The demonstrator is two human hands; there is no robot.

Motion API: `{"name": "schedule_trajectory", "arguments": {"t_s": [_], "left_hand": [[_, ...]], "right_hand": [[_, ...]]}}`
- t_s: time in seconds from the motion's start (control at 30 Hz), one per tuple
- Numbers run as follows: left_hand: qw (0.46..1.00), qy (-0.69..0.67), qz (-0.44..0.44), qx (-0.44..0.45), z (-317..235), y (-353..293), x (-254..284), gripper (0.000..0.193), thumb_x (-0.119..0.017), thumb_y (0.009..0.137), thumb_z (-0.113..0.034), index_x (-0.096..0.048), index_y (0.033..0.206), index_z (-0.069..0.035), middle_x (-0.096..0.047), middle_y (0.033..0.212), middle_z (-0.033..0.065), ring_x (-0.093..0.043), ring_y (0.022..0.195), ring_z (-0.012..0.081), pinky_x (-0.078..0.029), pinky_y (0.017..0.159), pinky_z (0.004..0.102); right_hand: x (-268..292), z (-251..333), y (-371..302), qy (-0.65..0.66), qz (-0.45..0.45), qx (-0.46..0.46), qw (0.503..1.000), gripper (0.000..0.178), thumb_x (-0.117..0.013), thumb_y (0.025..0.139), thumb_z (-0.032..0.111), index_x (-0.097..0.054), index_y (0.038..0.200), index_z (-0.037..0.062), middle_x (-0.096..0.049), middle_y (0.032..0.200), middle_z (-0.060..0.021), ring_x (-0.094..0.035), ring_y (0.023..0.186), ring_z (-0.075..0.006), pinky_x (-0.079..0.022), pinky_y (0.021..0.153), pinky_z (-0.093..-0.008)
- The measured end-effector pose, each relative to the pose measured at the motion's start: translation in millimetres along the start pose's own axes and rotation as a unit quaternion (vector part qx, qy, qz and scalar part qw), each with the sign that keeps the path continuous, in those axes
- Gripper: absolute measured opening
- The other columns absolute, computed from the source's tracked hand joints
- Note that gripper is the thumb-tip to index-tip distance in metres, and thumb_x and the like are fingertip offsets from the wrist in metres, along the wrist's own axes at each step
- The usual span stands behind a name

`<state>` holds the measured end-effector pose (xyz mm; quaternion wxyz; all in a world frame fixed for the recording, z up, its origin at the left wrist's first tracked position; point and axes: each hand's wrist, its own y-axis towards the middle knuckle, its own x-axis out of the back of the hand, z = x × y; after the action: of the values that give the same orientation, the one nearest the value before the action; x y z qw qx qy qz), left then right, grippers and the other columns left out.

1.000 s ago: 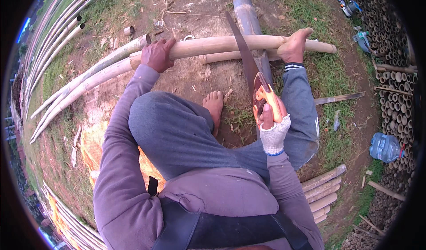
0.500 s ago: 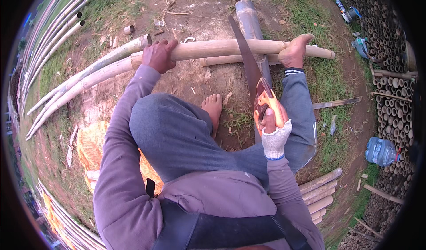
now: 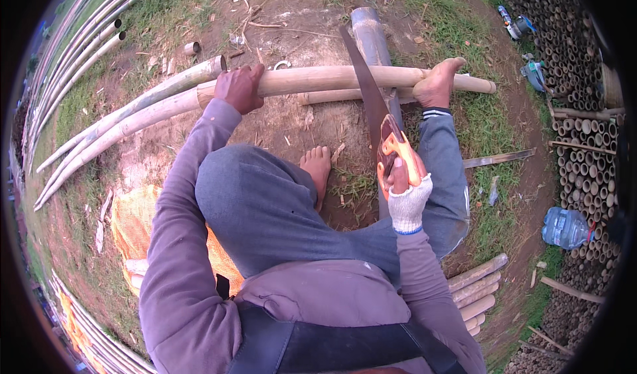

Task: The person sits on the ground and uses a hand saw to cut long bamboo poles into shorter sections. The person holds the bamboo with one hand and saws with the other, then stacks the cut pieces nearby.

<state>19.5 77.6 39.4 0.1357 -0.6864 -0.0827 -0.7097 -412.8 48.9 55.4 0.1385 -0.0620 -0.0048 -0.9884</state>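
1. Bamboo pole noted at 12 o'clock from mid-view, laid crosswise over a thick grey log at 1 o'clock.
2. Orange-handled saw held between 1 and 2 o'clock, blade slanted across the pole; contact with the wood cannot be told.
3. Saw gripped by the right hand, gloved in white, fingers wrapped round the handle.
4. Pole clasped by the bare left hand, fingers curled over it, between 10 and 11 o'clock.
5. Pole crossed by a bare foot at 2 o'clock.
6. Short poles stacked at 4 o'clock; orange mesh spread between 8 and 9.
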Motion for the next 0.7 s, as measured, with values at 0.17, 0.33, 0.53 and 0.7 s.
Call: {"name": "schedule_trajectory", "arguments": {"t_s": [0.17,0.33,0.53,0.7], "left_hand": [[1.000,0.000,0.010,-0.004,-3.9,-3.4,-5.1,0.054,-0.087,0.076,-0.027,-0.064,0.122,-0.011,-0.077,0.106,0.0148,-0.078,0.102,0.0362,-0.062,0.087,0.0495],[1.000,-0.013,0.006,-0.020,-18.9,12.7,5.3,0.053,-0.088,0.077,-0.028,-0.065,0.122,-0.011,-0.077,0.107,0.0148,-0.079,0.102,0.0352,-0.063,0.089,0.0481],[0.999,0.018,0.038,0.035,-1.4,1.6,-3.3,0.055,-0.091,0.077,-0.031,-0.065,0.122,-0.013,-0.077,0.108,0.0135,-0.079,0.103,0.0341,-0.063,0.089,0.0477],[1.000,-0.007,0.023,0.014,-8.5,-4.3,0.6,0.054,-0.090,0.077,-0.029,-0.065,0.121,-0.012,-0.077,0.107,0.0143,-0.079,0.102,0.0345,-0.063,0.088,0.0477]], "right_hand": [[25.1,12.3,-63.2,-0.007,-0.007,-0.005,1.000,0.044,-0.066,0.110,0.025,-0.065,0.136,-0.0093,-0.074,0.107,-0.0106,-0.065,0.077,-0.0086,-0.052,0.066,-0.0238],[-28.9,-2.2,55.8,0.008,-0.021,0.087,0.996,0.032,-0.070,0.110,0.022,-0.070,0.127,-0.0054,-0.073,0.099,-0.0060,-0.065,0.084,-0.0109,-0.056,0.071,-0.0291],[1.5,-14.1,-15.9,0.059,-0.015,-0.009,0.998,0.032,-0.067,0.109,0.020,-0.069,0.130,-0.0046,-0.069,0.089,-0.0017,-0.057,0.066,-0.0030,-0.047,0.057,-0.0224],[25.7,2.4,-56.0,-0.009,-0.015,0.011,1.000,0.043,-0.066,0.109,0.028,-0.067,0.135,-0.0065,-0.069,0.090,-0.0028,-0.057,0.063,-0.0045,-0.046,0.057,-0.0234]]}}
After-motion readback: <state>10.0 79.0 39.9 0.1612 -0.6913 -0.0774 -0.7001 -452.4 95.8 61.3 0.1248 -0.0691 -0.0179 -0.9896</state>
